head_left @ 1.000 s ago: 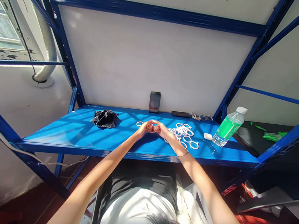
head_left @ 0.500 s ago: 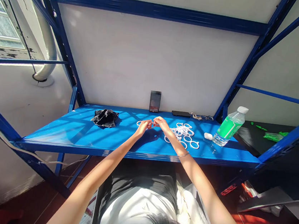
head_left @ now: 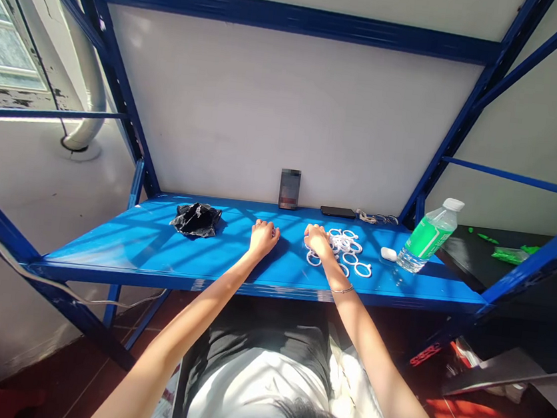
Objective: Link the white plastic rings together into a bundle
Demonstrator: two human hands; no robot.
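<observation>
My left hand [head_left: 264,237] is closed, knuckles up, low over the middle of the blue table. Its fingers curl away from the camera, so whatever they hold is hidden. A short gap to the right, my right hand [head_left: 316,238] is also closed, at the left edge of a pile of white rings [head_left: 349,245]. Its fingertips are too small to show what they grip. The rings lie loosely heaped and overlapping, partly behind my right hand and wrist.
A crumpled black plastic bag [head_left: 197,220] lies on the blue table [head_left: 118,244] at left. On the right stand a green-labelled bottle [head_left: 429,238] and a small white case [head_left: 389,254]. A dark phone [head_left: 337,212], a cable [head_left: 375,218] and a blurred upright box [head_left: 289,189] line the back.
My hands were together with fingertips meeting; now they are apart, the left slightly left and lower, the right shifted right. The white ring seen beside my left hand no longer shows.
</observation>
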